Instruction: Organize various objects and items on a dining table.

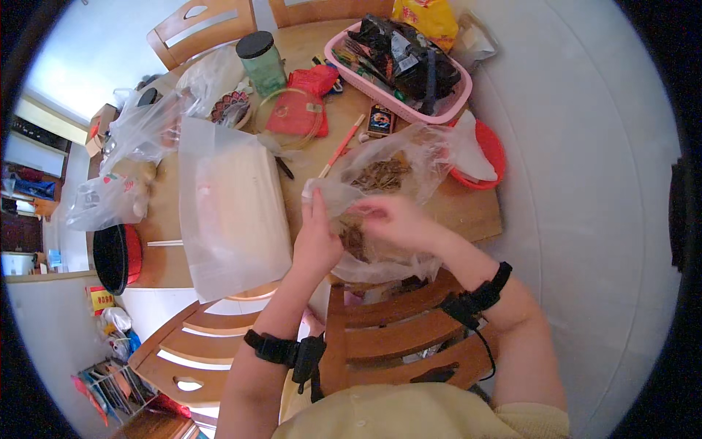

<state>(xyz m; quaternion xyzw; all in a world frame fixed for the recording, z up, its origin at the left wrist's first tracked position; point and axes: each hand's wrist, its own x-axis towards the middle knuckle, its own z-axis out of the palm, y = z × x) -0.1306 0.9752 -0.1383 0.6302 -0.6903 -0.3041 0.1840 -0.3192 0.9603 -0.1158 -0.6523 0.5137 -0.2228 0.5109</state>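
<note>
My left hand (318, 241) is raised over the table with its fingers closed on a thin, translucent white sheet or pouch (334, 197). Just right of it, my right hand (400, 222) is blurred, its fingers curled together at the pouch's side; whether they pinch anything is unclear. Beneath both hands a clear plastic bag (425, 164) lies spread open. Brown dried plant pieces (384, 174) show inside it, partly covered by my right hand. To the left lies a thick stack of whitish sheets (241, 203) in translucent plastic wrapping.
A red-and-wood stick (345, 145) and a small dark box (380, 120) lie beyond the bag. Farther back are a pink basket (354, 77), a green jar (264, 68) and a red pouch (296, 112). A red bowl (491, 148) sits right; wooden chairs (395, 340) stand nearest me.
</note>
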